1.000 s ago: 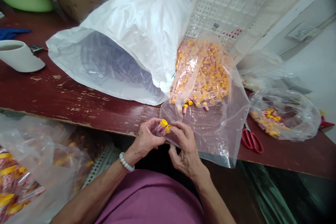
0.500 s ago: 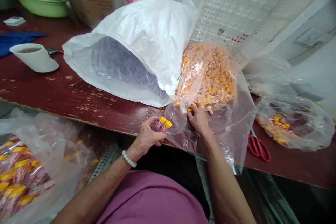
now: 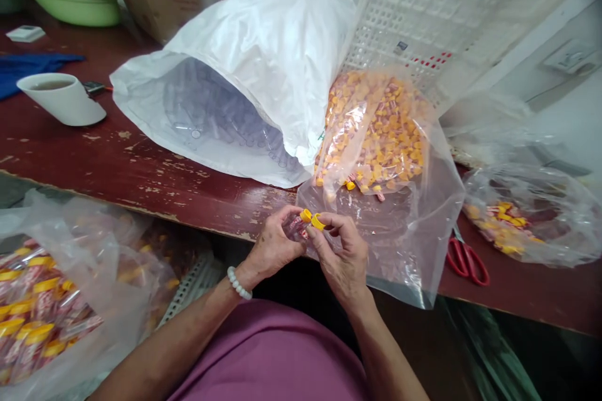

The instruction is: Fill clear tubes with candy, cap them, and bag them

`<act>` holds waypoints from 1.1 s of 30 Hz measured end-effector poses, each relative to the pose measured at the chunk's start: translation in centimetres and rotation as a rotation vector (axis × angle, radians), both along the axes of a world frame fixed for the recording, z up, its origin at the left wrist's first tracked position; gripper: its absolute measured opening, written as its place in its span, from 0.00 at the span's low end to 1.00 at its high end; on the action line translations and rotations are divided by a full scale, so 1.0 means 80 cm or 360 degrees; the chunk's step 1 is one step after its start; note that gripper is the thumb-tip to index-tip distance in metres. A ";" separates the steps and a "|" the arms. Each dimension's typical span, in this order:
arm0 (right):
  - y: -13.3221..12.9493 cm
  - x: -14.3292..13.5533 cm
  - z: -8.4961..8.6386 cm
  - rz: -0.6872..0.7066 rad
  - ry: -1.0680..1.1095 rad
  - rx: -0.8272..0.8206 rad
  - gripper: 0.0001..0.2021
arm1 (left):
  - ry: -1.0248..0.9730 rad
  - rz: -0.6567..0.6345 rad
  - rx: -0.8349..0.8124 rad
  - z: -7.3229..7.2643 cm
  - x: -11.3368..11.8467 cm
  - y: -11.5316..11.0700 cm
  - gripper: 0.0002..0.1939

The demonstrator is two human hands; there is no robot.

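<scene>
My left hand (image 3: 277, 243) is closed around small clear tubes (image 3: 295, 227) with pink-and-white contents, just beyond the table's front edge. A yellow cap (image 3: 305, 215) shows at the top of one tube. Thumb and forefinger of my right hand (image 3: 342, 257) pinch another yellow cap (image 3: 318, 222) right beside it; whether a tube is under that cap is hidden by the fingers. Past my hands, a clear plastic bag (image 3: 399, 219) lies on the table, filled with many small yellow-capped pieces (image 3: 376, 131). Several of these lie loose at its mouth.
A white sack (image 3: 263, 44) gapes toward me with clear tubes inside. To the right are red-handled scissors (image 3: 468, 260) and a smaller bag (image 3: 555, 213). A white cup (image 3: 61, 100) stands left on the table (image 3: 155, 182). Filled tubes (image 3: 37, 301) sit in a bag at lower left.
My right hand has left the mouth of the clear bag and come left and toward me, meeting my left hand. It now pinches a yellow cap. My left hand has shifted slightly right.
</scene>
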State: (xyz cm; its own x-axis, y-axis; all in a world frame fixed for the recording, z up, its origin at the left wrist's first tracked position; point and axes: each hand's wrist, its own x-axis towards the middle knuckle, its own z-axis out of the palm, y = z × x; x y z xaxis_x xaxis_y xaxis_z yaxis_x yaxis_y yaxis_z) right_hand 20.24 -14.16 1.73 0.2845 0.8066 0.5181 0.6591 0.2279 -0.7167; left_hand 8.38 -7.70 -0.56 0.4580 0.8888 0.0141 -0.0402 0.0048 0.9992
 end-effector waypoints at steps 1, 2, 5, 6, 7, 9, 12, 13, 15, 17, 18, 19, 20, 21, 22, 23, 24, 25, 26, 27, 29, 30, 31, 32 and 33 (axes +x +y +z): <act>0.000 0.000 -0.002 0.0012 -0.0050 0.0038 0.07 | 0.0010 -0.0013 0.0027 -0.001 -0.001 -0.001 0.22; 0.001 0.001 -0.003 0.0023 -0.0074 0.0072 0.07 | 0.0028 -0.0019 0.0056 -0.001 -0.002 -0.001 0.22; 0.001 0.004 0.000 0.0062 -0.0111 0.0129 0.07 | 0.0093 -0.0013 0.0129 -0.002 -0.003 -0.002 0.21; 0.001 0.005 0.002 0.0083 -0.0156 0.0126 0.06 | 0.0100 -0.0015 0.0132 -0.002 -0.003 -0.002 0.22; -0.001 0.005 0.004 0.0097 -0.0224 0.0114 0.05 | 0.0098 -0.0016 0.0127 -0.001 -0.003 -0.002 0.22; -0.004 0.005 0.006 0.0099 -0.0403 0.0075 0.04 | 0.0082 -0.0031 0.0106 0.000 -0.002 -0.001 0.23; -0.009 0.005 0.003 0.0067 -0.0605 0.0023 0.08 | 0.0052 -0.0062 0.0069 0.001 -0.001 0.000 0.23; -0.011 0.004 0.001 0.0076 -0.0630 0.0009 0.10 | 0.0042 -0.0076 0.0045 0.001 -0.001 0.001 0.23; -0.013 0.001 -0.004 0.0103 -0.0627 -0.0031 0.14 | 0.0020 -0.0084 -0.0005 0.000 -0.001 0.003 0.23; -0.015 -0.003 -0.008 0.0174 -0.0566 -0.0102 0.18 | -0.0014 -0.0065 -0.0054 0.000 -0.001 0.005 0.23; -0.015 -0.004 -0.010 0.0229 -0.0511 -0.0135 0.20 | -0.0036 -0.0050 -0.0093 0.000 -0.001 0.006 0.24; -0.014 -0.005 -0.010 0.0274 -0.0441 -0.0155 0.22 | -0.0068 -0.0039 -0.0154 0.002 -0.001 0.006 0.24; -0.013 -0.005 -0.010 0.0292 -0.0364 -0.0154 0.25 | -0.0108 -0.0034 -0.0245 0.003 -0.002 0.006 0.24; -0.012 -0.004 -0.011 0.0276 -0.0292 -0.0134 0.29 | -0.0154 -0.0041 -0.0361 0.006 -0.003 0.006 0.24; -0.010 -0.003 -0.011 0.0236 -0.0240 -0.0104 0.32 | -0.0206 -0.0055 -0.0491 0.008 -0.004 0.005 0.23; -0.008 -0.001 -0.011 0.0191 -0.0219 -0.0077 0.36 | -0.0266 -0.0069 -0.0620 0.011 -0.006 0.004 0.21; -0.007 0.002 -0.012 0.0170 -0.0233 -0.0070 0.38 | -0.0329 -0.0086 -0.0735 0.013 -0.007 0.003 0.20; -0.006 0.004 -0.012 0.0184 -0.0269 -0.0079 0.39 | -0.0383 -0.0103 -0.0831 0.015 -0.009 0.001 0.19; -0.005 0.007 -0.013 0.0222 -0.0311 -0.0095 0.39 | -0.0424 -0.0121 -0.0907 0.017 -0.011 0.000 0.18; -0.005 0.008 -0.015 0.0264 -0.0344 -0.0112 0.39 | -0.0460 -0.0136 -0.0964 0.017 -0.013 -0.001 0.18; -0.006 0.011 -0.017 0.0349 -0.0373 -0.0138 0.39 | -0.0513 -0.0188 -0.1041 0.016 -0.015 -0.002 0.16; -0.006 0.012 -0.017 0.0392 -0.0371 -0.0150 0.40 | -0.0525 -0.0224 -0.1072 0.016 -0.016 -0.002 0.15; -0.006 0.012 -0.018 0.0437 -0.0367 -0.0167 0.40 | -0.0532 -0.0259 -0.1104 0.015 -0.017 -0.002 0.14; -0.006 0.013 -0.018 0.0482 -0.0367 -0.0187 0.40 | -0.0537 -0.0298 -0.1136 0.014 -0.018 -0.002 0.13; -0.005 0.014 -0.018 0.0520 -0.0373 -0.0202 0.40 | -0.0542 -0.0332 -0.1172 0.014 -0.018 -0.002 0.12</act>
State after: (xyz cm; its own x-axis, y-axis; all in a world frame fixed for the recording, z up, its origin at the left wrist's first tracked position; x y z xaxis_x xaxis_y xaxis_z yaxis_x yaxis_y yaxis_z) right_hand 21.39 -14.55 0.29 -0.1105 0.8966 0.4289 0.7153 0.3714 -0.5920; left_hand 6.92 -7.83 0.53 0.6897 0.6225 -0.3698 -0.2654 0.6925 0.6709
